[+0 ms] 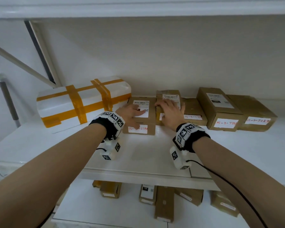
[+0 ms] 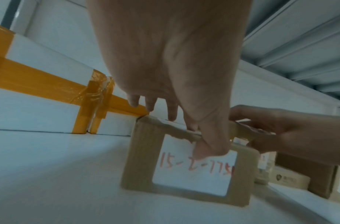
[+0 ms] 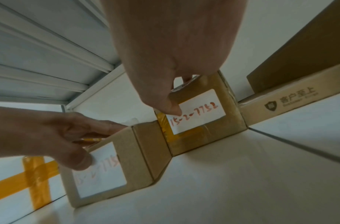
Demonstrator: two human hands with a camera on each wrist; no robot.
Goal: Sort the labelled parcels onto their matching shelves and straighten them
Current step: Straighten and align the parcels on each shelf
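Observation:
Two brown parcels stand side by side on the white shelf (image 1: pixel 155 153), each with a red handwritten label on its front. My left hand (image 1: pixel 130 112) holds the left parcel (image 1: pixel 150 119): fingers lie along its top and the thumb (image 2: pixel 209 151) hooks down onto the front label. My right hand (image 1: pixel 169 109) grips the taller right parcel (image 1: pixel 168 94), marked 15-2-7752 (image 3: pixel 196 112), with fingers over the top and the thumb (image 3: pixel 171 109) on the front. The left parcel (image 3: pixel 142 151) sits further forward than the right one.
A white foam box with orange tape (image 1: pixel 72 106) lies touching the left parcel. More brown parcels (image 1: pixel 220 109) line up to the right. A lower shelf holds several small boxes (image 1: pixel 164 203). The shelf above (image 1: pixel 138 9) hangs close overhead.

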